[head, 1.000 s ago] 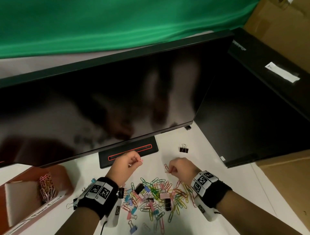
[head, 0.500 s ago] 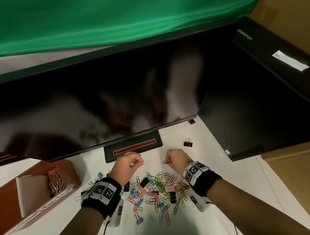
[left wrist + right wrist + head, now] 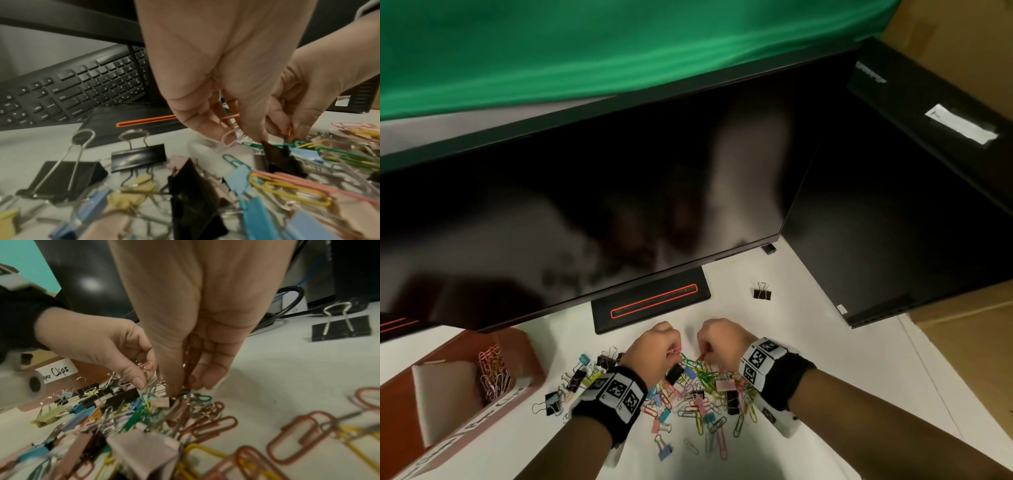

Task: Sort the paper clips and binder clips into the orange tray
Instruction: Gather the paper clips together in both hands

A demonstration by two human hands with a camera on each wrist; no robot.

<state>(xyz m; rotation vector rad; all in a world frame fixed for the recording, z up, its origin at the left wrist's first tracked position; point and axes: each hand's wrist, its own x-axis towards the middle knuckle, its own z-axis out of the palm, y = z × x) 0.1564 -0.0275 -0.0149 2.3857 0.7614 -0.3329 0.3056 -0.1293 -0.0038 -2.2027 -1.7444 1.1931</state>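
A mixed pile of coloured paper clips and binder clips (image 3: 695,394) lies on the white desk. At its far edge my left hand (image 3: 675,350) pinches pink paper clips (image 3: 228,139) between thumb and fingers. Close beside it my right hand (image 3: 703,356) pinches a red paper clip (image 3: 191,379), with its fingertips down in the green clips. The orange tray (image 3: 530,370) stands at the left with several paper clips (image 3: 493,373) in one compartment; its label reads "Clips" (image 3: 58,371).
A black monitor (image 3: 585,205) overhangs the desk, its stand base (image 3: 650,301) just beyond my hands. A second dark screen (image 3: 893,222) stands at the right. One black binder clip (image 3: 762,291) sits apart at the far right. A keyboard (image 3: 72,91) lies under the monitor.
Both hands have come closer together and lowered onto the far edge of the pile, each still pinching its clips. The head view has shifted slightly.
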